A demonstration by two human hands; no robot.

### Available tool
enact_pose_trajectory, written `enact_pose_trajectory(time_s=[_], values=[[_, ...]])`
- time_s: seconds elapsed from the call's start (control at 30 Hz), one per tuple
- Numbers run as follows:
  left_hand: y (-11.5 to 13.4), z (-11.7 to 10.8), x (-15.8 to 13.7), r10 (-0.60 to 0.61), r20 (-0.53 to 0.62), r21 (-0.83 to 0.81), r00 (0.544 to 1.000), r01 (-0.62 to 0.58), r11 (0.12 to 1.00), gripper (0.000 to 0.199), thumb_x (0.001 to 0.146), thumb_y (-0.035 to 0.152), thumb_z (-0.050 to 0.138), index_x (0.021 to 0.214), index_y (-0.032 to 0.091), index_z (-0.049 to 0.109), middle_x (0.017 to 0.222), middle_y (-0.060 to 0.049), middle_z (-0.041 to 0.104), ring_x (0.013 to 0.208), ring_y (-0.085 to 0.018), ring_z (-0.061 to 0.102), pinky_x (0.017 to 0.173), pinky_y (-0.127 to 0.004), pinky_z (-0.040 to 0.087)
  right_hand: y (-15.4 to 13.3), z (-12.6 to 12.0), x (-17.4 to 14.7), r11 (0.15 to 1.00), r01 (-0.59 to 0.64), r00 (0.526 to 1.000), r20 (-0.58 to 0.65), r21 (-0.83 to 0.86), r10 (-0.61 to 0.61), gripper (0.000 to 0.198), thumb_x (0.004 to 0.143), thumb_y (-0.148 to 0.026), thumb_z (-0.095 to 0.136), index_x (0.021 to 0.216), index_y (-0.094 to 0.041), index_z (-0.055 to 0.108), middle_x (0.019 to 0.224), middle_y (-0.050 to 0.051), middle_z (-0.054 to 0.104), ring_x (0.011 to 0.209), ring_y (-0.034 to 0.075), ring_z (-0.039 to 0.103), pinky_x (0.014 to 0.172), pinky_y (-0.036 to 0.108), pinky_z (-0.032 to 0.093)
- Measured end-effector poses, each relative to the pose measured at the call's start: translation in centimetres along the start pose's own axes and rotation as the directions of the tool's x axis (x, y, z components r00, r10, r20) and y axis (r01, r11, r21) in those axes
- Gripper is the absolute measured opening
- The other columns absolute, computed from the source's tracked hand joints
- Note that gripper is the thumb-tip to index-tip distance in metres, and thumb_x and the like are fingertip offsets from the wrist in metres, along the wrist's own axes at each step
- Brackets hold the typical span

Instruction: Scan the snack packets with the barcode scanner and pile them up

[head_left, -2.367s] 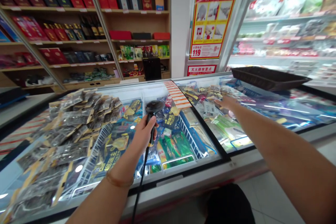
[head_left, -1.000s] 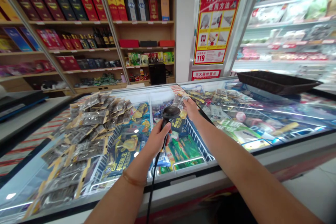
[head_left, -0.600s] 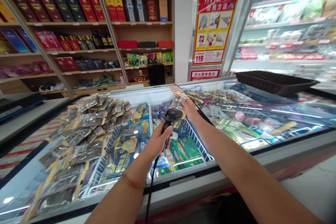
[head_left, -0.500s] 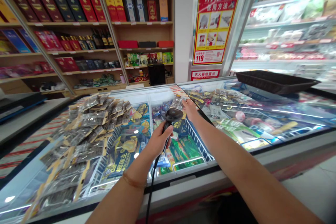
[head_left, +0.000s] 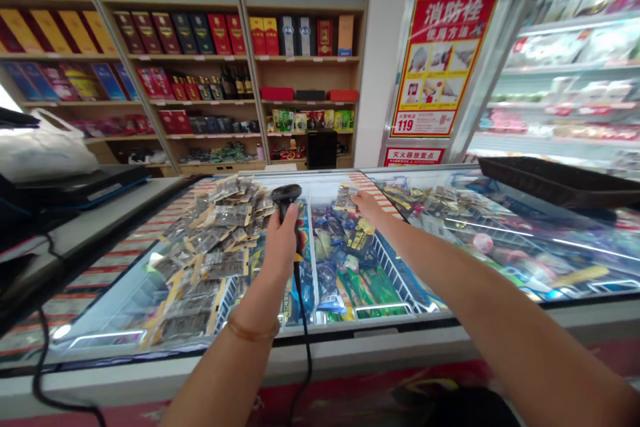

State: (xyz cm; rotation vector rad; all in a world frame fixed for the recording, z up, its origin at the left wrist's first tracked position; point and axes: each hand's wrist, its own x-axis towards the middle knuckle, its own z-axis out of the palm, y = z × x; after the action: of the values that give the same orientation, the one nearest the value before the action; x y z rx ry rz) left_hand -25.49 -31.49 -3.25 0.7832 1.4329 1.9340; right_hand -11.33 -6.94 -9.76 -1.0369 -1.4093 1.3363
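My left hand [head_left: 285,237] is wrapped round the handle of a black barcode scanner [head_left: 287,195], its head up and its cord hanging down over the freezer's front edge. My right hand [head_left: 367,205] reaches to the far side of the freezer and pinches a small clear packet [head_left: 346,198] by its right edge. To the left, many similar packets with tan card strips lie in an overlapping pile [head_left: 220,227] on the glass lid. Below my hands, through the glass, blue and green food bags [head_left: 367,287] fill white wire baskets.
A dark plastic tray [head_left: 555,180] rests on the freezer at the right. At the left are a counter with a white plastic bag [head_left: 50,147] and a black cable [head_left: 43,347]. Shelves of boxed bottles [head_left: 185,33] and a red poster [head_left: 445,60] stand behind.
The scanner in my left hand has moved left and up, away from the packet in my right hand. My view has turned left, bringing the white bag into sight.
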Motion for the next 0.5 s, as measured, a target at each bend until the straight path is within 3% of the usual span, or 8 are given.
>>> enact_pose_trajectory(time_s=[0.13,0.3,0.4,0.5], values=[[2.4,-4.5,1.5,0.04,-0.182,-0.033,0.982,-0.047,0.998,0.043,0.075,0.057,0.073,0.086,0.022,0.049,0.065,0.006,0.058,0.038,-0.008,0.048,0.037,-0.022,0.036,-3.2,7.7,-0.6,1.0,-0.027,0.992,0.126,-0.012,0.028,0.017,0.085,-0.025,0.074,0.077,-0.02,0.06,0.052,-0.005,0.053,0.05,0.011,0.05,0.055,0.023,0.047],[3.8,-8.6,1.9,0.06,-0.287,-0.028,0.956,-0.071,0.997,0.04,0.076,0.053,0.07,0.086,0.022,0.048,0.062,0.008,0.056,0.037,-0.008,0.048,0.037,-0.021,0.037,-6.0,16.9,-1.4,0.999,-0.047,0.964,0.262,-0.026,0.052,0.02,0.086,-0.023,0.075,0.074,-0.02,0.06,0.061,0.0,0.062,0.061,0.014,0.062,0.065,0.026,0.055],[4.2,-9.7,1.6,0.08,-0.308,-0.011,0.948,-0.088,0.996,0.042,0.075,0.055,0.072,0.087,0.022,0.048,0.062,0.008,0.057,0.036,-0.008,0.049,0.036,-0.021,0.036,-6.7,19.3,-1.8,0.996,-0.066,0.949,0.305,-0.056,0.08,0.017,0.085,-0.023,0.076,0.081,-0.019,0.061,0.074,0.004,0.069,0.07,0.016,0.068,0.067,0.027,0.057],[4.0,-9.7,1.6,0.082,-0.304,-0.011,0.949,-0.09,0.996,0.044,0.074,0.056,0.072,0.088,0.022,0.048,0.063,0.008,0.058,0.036,-0.008,0.049,0.037,-0.021,0.036,-6.8,18.6,-1.9,0.997,-0.035,0.96,0.273,-0.074,0.054,0.014,0.087,-0.021,0.074,0.083,-0.019,0.06,0.083,0.004,0.07,0.073,0.015,0.068,0.065,0.025,0.054]])
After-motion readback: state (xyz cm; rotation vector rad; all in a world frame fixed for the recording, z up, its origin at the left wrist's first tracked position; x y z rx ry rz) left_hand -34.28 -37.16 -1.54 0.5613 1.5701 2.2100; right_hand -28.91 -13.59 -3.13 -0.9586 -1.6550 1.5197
